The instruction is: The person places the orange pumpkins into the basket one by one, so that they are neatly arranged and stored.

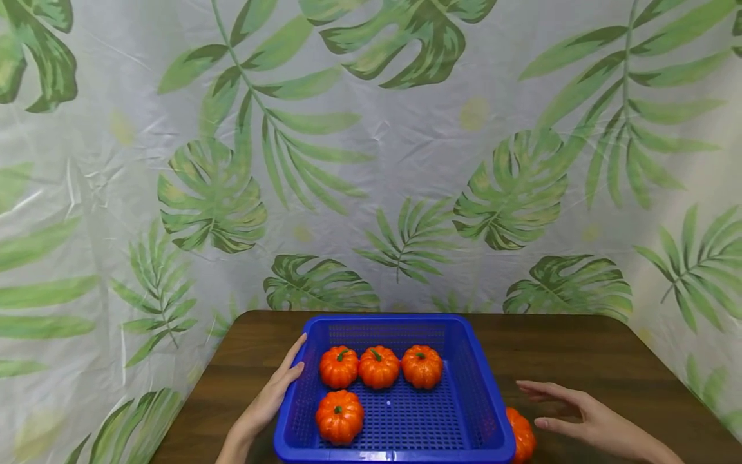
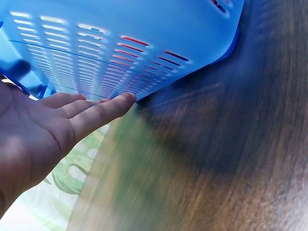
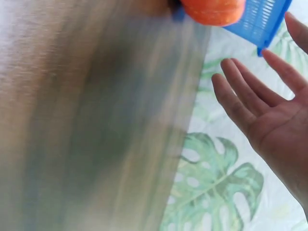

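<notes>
The left hand [image 1: 269, 394] is resting against the blue basket [image 1: 394, 456] in the lower middle of the head view, its fingers reaching out nearly straight along the outside of the left wall and its thumb lying near the rim. In the left wrist view these fingers are touching the slotted wall from outside rather than wrapping around it.

The right hand [image 1: 574, 414], at the lower right of the head view, is holding nothing; its fingers are stretching out and its thumb is standing apart from them. It is hovering near a loose orange pumpkin [image 1: 523, 435], with a gap showing between them. This pumpkin is sitting outside the basket, just beside its right wall, which is partly hiding it; whether the two are touching, I cannot tell.

Inside the basket, four more orange pumpkins are resting on the mesh floor. A back row of three pumpkins [image 1: 379, 368] is running from the left wall toward the right, and a front pumpkin [image 1: 339, 417] is sitting below the leftmost one. The right part of the mesh floor is showing bare.

The basket is standing on a dark wooden table [image 1: 562, 348], and a leaf-printed curtain [image 1: 406, 154] is filling the upper frame.
</notes>
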{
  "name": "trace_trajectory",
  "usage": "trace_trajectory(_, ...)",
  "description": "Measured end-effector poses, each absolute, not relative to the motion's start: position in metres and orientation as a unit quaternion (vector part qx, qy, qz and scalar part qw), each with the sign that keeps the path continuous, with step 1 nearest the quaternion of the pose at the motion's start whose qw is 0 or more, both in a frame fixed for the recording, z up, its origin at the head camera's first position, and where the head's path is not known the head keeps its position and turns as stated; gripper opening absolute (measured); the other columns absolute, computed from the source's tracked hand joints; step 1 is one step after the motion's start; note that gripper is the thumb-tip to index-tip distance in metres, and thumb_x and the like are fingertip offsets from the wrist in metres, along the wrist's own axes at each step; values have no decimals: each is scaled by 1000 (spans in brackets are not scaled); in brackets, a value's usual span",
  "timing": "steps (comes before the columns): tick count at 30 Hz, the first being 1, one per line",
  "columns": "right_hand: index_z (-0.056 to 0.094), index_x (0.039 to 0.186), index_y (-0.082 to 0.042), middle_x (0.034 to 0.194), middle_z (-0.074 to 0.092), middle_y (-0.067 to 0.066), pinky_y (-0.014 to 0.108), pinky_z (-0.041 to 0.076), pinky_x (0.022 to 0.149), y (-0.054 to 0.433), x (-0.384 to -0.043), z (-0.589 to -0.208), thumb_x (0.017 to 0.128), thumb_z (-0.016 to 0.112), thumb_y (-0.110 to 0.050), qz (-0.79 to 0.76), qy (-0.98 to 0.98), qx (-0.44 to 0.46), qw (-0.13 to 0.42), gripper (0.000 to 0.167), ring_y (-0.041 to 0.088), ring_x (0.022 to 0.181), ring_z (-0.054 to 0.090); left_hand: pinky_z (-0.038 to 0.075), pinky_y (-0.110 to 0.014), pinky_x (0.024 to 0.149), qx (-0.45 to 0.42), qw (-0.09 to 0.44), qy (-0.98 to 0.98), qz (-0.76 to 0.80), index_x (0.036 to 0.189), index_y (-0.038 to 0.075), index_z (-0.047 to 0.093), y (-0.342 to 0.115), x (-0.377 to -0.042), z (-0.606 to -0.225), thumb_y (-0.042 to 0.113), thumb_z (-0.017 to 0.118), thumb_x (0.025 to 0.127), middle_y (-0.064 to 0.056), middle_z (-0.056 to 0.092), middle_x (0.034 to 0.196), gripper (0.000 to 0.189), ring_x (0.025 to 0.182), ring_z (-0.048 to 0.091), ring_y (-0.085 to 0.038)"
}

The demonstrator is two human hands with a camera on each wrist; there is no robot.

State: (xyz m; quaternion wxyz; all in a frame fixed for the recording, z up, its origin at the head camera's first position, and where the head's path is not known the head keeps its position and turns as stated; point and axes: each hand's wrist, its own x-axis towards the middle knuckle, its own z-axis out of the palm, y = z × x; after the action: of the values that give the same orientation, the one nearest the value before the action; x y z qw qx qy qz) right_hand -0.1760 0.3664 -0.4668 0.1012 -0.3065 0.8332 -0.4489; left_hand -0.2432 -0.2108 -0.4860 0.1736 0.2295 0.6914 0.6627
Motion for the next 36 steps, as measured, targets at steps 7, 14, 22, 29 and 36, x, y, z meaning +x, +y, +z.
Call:
trace_trajectory(7,26,161,5,156,50,-15,17,47,102,370,-177,-482,108,43,4,-526,758,-316,220,55,-9,138,46,52,-37,104,226,178,690,664,167,25,-11,-211,-242,-487,32,22,116,-22,-7,173,61,145,38,-47)
trace_trajectory(14,25,162,4,160,46,-15,21,46,105,367,-178,-490,107,42,6,-544,731,-327,249,58,-5,142,44,50,-43,108,226,174,692,663,167,27,-10,-211,-244,-487,33,23,116,-20,-6,174,61,147,36,-48)
trace_trajectory(22,22,163,2,163,44,-10,24,47,108,362,-182,-497,107,40,7,-580,684,-339,285,60,6,143,49,50,-45,108,232,180,687,664,167,27,-11,-211,-244,-487,33,22,116,-20,-8,174,61,147,34,-50)
trace_trajectory(29,25,163,1,162,44,-10,24,48,105,358,-183,-497,106,45,5,-567,699,-345,266,60,1,142,46,50,-44,108,231,179,688,665,167,28,-11,-211,-244,-486,32,22,116,-19,-7,174,61,148,34,-49)
trace_trajectory(36,26,163,0,162,45,-9,24,48,105,358,-186,-499,105,46,6,-559,702,-356,261,61,1,142,46,51,-40,107,233,177,688,664,167,27,-11,-211,-245,-487,33,22,116,-19,-8,174,61,148,33,-49)
